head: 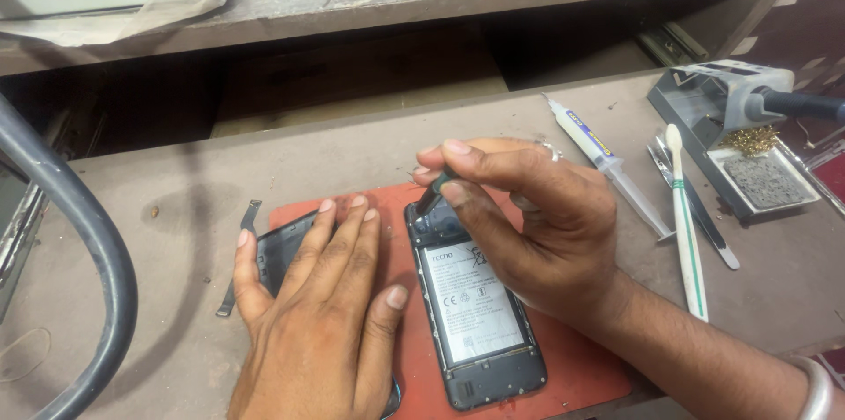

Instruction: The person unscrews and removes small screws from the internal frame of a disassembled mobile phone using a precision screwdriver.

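An opened phone point(475, 314) lies back-up on a red mat point(581, 367), its white-labelled battery exposed. My right hand point(537, 226) pinches a thin dark tool point(433, 195) whose tip rests at the phone's top end. My left hand point(321, 305) lies flat, fingers together, on the phone's dark back cover point(280, 248) just left of the phone.
A syringe point(607, 160), a white brush with a green stripe point(687, 226) and tweezers point(695, 209) lie to the right. A soldering-iron stand point(731, 134) with brass wool sits at the far right. A thin dark strip point(238, 261) lies left of the mat. A thick grey hose point(88, 244) curves at the left.
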